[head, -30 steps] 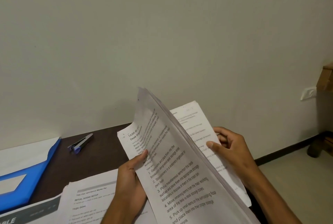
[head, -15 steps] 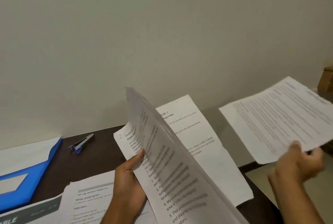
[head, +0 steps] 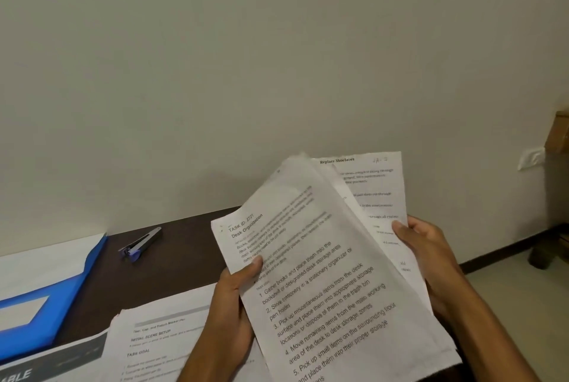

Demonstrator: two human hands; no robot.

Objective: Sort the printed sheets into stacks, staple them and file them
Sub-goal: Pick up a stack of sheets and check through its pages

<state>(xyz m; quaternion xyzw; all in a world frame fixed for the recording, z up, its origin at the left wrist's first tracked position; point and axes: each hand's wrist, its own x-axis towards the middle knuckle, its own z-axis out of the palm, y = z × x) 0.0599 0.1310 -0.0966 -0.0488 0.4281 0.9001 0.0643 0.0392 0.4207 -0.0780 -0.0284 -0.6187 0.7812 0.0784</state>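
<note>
Above the near edge of the dark brown wooden desk (head: 172, 261) we hold a fanned sheaf of white printed sheets (head: 332, 283), tilted up toward the camera, long axis running from lower right up to upper left. Our left hand (head: 234, 314) grips its left edge, thumb pressed on the front page headed "Desk Organization". Our right hand (head: 431, 261) pinches the rear sheet headed "Replace Shoelaces" (head: 369, 184) at its right edge — that sheet stands fanned out behind the rest, so the right hand is the one placed to pull it free.

Key relation: the flat white printed pile (head: 160, 341) lies on the desk below and left of the sheaf, just beside the left wrist; any drop there means crossing over the left arm. The slim grey-and-purple stapler (head: 140, 246) sits further left and back, well apart from both hands — left hand nearer. The blue plastic file folder (head: 46, 304) lies at far left.

Judgement: sorting not finished, stapling not begun.
</note>
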